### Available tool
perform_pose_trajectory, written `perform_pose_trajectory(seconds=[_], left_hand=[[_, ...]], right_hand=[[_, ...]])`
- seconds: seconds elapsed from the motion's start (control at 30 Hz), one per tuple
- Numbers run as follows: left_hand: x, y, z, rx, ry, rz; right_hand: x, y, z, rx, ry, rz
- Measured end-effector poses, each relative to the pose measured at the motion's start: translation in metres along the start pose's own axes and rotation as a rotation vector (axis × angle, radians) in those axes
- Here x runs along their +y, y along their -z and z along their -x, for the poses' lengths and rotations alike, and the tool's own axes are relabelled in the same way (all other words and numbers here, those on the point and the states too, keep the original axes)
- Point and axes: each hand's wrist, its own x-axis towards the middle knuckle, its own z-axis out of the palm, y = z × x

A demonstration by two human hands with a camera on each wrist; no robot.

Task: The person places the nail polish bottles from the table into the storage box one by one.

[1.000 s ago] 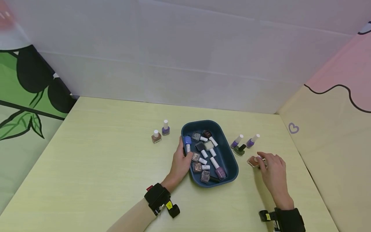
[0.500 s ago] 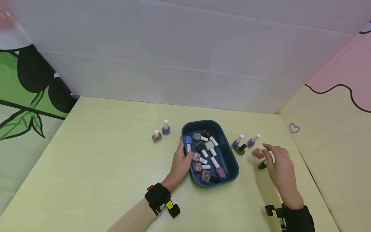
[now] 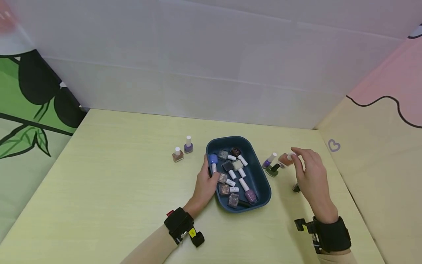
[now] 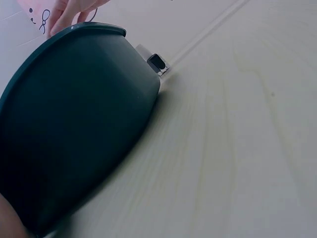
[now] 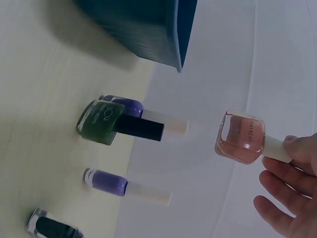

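Note:
My left hand [image 3: 205,189] grips the left side of a dark blue plastic tray [image 3: 258,183], thumb over its rim. Several nail polish bottles lie in the tray, mostly white-capped. In my right hand [image 3: 312,179], thumb and fingers pinch the white cap of a pinkish-brown nail polish bottle [image 5: 241,137], held up off the table. Below it, a green bottle [image 5: 103,121] with a black cap and two purple bottles [image 5: 109,182] stand on the table in the right wrist view. A dark bottle [image 3: 296,188] is partly hidden by the right hand.
Left of the tray stand another pinkish-brown bottle [image 3: 178,157] and a purple bottle [image 3: 188,147]. A pale wall rises behind the wooden table [image 3: 115,176], and a patterned panel [image 3: 372,154] borders its right side. The tray's outer wall [image 4: 89,109] fills much of the left wrist view.
My right hand has lifted the pinkish-brown bottle and carried it away from me, beside the green one, uncovering the dark bottle. The left hand and tray have stayed put.

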Motion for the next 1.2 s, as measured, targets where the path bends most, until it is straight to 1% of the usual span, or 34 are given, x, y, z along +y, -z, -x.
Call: perform_pose_trajectory(seconds=[0.43,0.67,0.83,1.03,1.2], left_hand=[[0.001,0.001,0.001,-0.010,0.001,0.007],[0.000,0.001,0.000,0.005,-0.010,0.002],[0.000,0.001,0.000,0.007,-0.002,-0.005],[0.000,0.001,0.000,0.005,0.009,-0.008],[0.000,0.001,0.000,0.008,0.004,-0.017]], right_hand=[[-0.022,-0.030,-0.037,-0.053,-0.019,-0.074],[-0.037,-0.050,-0.054,-0.097,0.005,-0.076],[-0.048,-0.067,-0.060,-0.136,0.021,-0.076],[-0.059,-0.086,-0.063,-0.209,0.044,-0.085],[-0.070,-0.097,-0.065,-0.262,0.067,-0.098]])
